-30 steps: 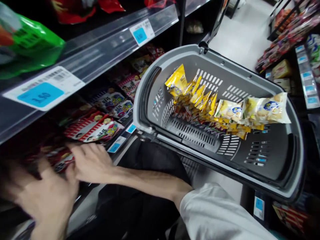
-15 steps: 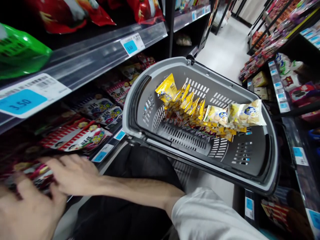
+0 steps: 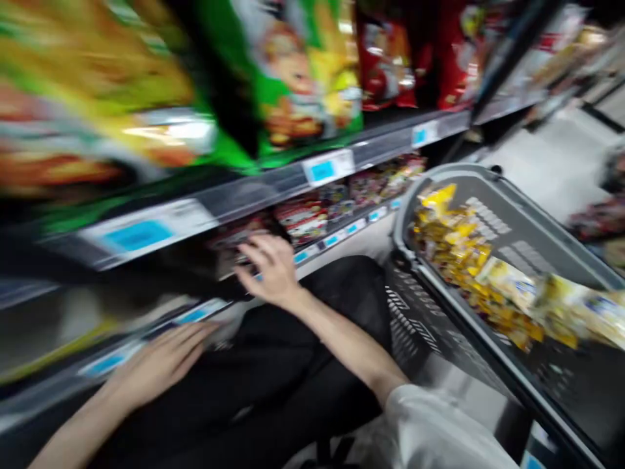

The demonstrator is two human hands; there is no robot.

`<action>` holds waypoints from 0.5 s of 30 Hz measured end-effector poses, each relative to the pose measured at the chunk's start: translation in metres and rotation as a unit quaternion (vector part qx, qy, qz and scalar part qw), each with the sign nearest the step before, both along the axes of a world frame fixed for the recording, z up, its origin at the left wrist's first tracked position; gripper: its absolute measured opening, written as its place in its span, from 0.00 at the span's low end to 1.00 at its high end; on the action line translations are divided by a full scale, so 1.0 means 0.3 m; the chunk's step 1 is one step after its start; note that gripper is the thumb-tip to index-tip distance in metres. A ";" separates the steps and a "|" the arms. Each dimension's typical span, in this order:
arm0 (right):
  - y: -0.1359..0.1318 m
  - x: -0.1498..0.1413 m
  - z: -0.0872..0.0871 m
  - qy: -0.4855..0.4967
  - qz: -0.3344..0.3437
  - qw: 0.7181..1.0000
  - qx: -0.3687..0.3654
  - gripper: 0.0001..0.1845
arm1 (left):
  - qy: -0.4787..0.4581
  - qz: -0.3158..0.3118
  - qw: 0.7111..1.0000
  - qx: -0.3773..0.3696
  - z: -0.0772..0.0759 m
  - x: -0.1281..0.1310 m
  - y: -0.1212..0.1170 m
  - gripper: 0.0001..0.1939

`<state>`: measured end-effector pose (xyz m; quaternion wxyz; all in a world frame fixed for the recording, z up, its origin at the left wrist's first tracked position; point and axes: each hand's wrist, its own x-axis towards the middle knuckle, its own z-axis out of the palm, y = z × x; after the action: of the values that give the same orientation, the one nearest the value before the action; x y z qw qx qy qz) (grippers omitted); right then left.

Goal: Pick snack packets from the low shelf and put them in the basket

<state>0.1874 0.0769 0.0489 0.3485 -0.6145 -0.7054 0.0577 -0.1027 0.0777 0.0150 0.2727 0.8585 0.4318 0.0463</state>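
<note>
The picture is smeared by motion. My right hand (image 3: 271, 267) reaches into the middle shelf, fingers spread over dark and red snack packets (image 3: 303, 218). Lower down, my left hand (image 3: 161, 361) lies flat with stretched fingers on the lower shelf's front rail (image 3: 122, 355), beside its blue price tags; nothing shows in it. To my right stands a grey plastic shopping basket (image 3: 493, 339), holding yellow snack packets (image 3: 454, 238) and pale cookie packets (image 3: 517, 283).
Large green and red crisp bags (image 3: 303, 71) hang on the upper shelf above a rail with blue price labels (image 3: 325, 169). My black-trousered lap (image 3: 293, 365) fills the lower middle. A light aisle floor (image 3: 551, 163) runs past the basket at the far right.
The view has swung left and up, so the basket now sits at the right. My right hand has moved along the shelf, and my left hand has dropped to the lower rail.
</note>
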 end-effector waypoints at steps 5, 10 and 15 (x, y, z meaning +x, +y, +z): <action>0.011 -0.032 -0.066 0.029 0.032 0.998 0.041 0.13 | 0.199 0.048 0.975 -0.090 0.092 0.053 0.035 0.24; 0.024 -0.061 -0.118 0.029 0.143 0.989 -0.006 0.13 | 0.244 0.070 0.956 -0.147 0.084 0.069 0.060 0.25; 0.013 -0.078 -0.138 -0.095 0.278 0.923 -0.250 0.14 | 0.194 0.073 0.966 -0.153 0.075 0.057 0.055 0.25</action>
<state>0.1641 0.0807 0.0074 0.0854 -0.4630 -0.8405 0.2681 -0.0857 0.0943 0.0374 0.3078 0.7653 0.5399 -0.1677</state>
